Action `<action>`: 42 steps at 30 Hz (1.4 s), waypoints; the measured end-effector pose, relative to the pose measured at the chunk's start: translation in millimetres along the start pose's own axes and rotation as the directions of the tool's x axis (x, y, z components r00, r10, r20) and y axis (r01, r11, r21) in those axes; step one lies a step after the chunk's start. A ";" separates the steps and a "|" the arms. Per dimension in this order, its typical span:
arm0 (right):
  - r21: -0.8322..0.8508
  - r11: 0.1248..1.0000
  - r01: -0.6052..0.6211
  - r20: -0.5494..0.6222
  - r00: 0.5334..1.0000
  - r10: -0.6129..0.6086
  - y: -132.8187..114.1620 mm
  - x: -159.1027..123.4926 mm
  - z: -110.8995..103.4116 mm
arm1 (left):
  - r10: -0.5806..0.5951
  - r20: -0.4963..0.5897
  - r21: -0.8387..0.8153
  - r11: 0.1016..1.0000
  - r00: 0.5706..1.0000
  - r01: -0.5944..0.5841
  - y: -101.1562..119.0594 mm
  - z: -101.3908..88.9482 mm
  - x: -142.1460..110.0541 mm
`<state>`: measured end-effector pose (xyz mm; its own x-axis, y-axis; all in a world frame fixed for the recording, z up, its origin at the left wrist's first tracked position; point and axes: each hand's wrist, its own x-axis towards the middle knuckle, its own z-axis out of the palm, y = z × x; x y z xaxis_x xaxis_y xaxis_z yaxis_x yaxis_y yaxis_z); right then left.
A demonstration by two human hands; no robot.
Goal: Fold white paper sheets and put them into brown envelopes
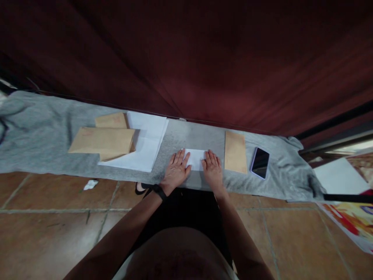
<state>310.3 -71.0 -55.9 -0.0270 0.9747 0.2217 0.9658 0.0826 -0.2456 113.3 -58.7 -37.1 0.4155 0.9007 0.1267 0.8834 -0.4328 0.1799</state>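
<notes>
A small folded white paper (196,158) lies on the grey cloth-covered table (46,136) straight in front of me. My left hand (176,170) lies flat with fingers stretched out on the paper's left edge. My right hand (212,169) lies flat, fingers together, on its right edge. Neither hand grips anything. A black band sits on my left wrist.
Brown envelopes (103,142) lie stacked on white sheets (147,144) at the left. One brown envelope (235,151) and a dark phone (260,162) lie to the right. A dark red curtain (204,58) hangs behind the table. A paper scrap (91,184) lies on the tiled floor.
</notes>
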 end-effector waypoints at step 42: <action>0.042 0.972 0.232 0.026 0.972 -0.233 -30.8 -55.7 -3.0 | 0.025 0.039 -0.039 0.999 0.999 -0.024 -6.1 2.5 -1.2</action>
<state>282.8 -128.5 -57.8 -0.2580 0.9338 0.2477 0.9217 0.3148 -0.2268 108.0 -57.1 -40.8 0.4461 0.8902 0.0926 0.8640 -0.4553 0.2149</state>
